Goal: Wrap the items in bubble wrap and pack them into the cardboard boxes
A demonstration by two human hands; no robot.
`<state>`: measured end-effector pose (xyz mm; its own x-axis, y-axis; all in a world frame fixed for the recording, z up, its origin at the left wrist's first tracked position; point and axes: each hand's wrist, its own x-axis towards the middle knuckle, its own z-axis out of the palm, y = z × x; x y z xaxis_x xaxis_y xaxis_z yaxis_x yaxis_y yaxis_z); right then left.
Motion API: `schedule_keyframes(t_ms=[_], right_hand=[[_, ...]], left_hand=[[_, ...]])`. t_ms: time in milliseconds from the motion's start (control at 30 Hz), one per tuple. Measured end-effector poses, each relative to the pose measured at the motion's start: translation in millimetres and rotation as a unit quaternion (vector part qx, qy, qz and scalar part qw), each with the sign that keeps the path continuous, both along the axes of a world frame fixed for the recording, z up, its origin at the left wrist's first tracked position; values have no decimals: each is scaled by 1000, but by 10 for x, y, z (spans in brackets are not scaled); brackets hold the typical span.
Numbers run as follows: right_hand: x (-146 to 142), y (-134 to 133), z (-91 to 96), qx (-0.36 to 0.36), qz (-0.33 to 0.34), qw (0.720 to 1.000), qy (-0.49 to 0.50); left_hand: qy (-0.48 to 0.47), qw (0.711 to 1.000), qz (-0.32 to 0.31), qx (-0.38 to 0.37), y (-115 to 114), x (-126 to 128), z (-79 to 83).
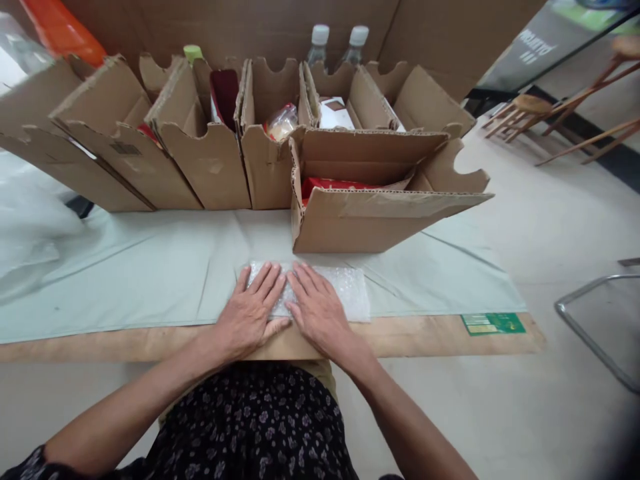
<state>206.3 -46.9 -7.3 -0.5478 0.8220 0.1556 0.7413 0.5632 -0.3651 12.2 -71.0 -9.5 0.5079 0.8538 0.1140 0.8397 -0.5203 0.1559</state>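
Observation:
A folded piece of clear bubble wrap [350, 290] lies on the pale green cloth [150, 267] near the table's front edge. My left hand [253, 307] rests flat on its left part, fingers stretched out and slightly apart. My right hand [317, 307] lies flat beside it on the middle of the wrap, fingers extended. The two hands almost touch at the index fingers. Just behind the wrap stands an open cardboard box [365, 213] with something red [330, 185] inside.
Several open cardboard boxes [200, 153] stand in a row at the back, holding packets. Two capped bottles [337, 43] rise behind them. A green label [493, 323] sits on the wooden table edge [425, 337]. Wooden stools [535, 110] and a metal frame [590, 320] stand at right.

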Motion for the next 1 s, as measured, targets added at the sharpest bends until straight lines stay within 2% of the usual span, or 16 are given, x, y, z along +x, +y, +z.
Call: schedule_keyframes(t_ms=[67, 133, 233, 300, 367, 400, 467, 533, 600, 667, 733, 833, 900, 1000], right_hand=[[188, -61, -92, 11, -15, 1000, -18], [505, -166, -152, 33, -58, 997, -38], [975, -330, -167, 66, -136, 986, -71], [1121, -401, -127, 90, -194, 974, -76], [1049, -420, -59, 113, -233, 964, -60], [936, -407, -22, 114, -230, 965, -48], [627, -347, 36, 86, -162, 983, -26], [351, -280, 53, 36, -52, 998, -13], [267, -260, 22, 3, 6, 1000, -11], [426, -307, -36, 6, -21, 1000, -15], [746, -387, -76, 33, -89, 995, -16], [1171, -437, -50, 95, -170, 981, 0], [1252, -353, -5, 120, -188, 975, 11], [1097, -60, 25, 103, -186, 977, -3]], left_hand=[[12, 1000, 22, -15, -25, -35, -90], [11, 999, 39, -22, -53, -90, -112], [-1, 999, 39, -33, -91, -161, -61], [-17, 999, 35, -33, -116, -178, 4], [-38, 998, 39, -20, -141, -149, 74], [-47, 998, 40, -9, -153, -115, 103], [-53, 998, 29, 9, -172, -32, 127], [-38, 999, 11, 10, -181, 23, 99], [-15, 1000, 10, -7, -181, 0, 44], [-10, 999, 11, -36, -180, -104, 8], [-37, 998, 6, -57, -177, -239, 20], [-107, 992, 56, -23, -135, -383, 100], [-119, 984, 131, 22, -75, -400, 151], [-71, 976, 205, 35, 19, -325, 174]])
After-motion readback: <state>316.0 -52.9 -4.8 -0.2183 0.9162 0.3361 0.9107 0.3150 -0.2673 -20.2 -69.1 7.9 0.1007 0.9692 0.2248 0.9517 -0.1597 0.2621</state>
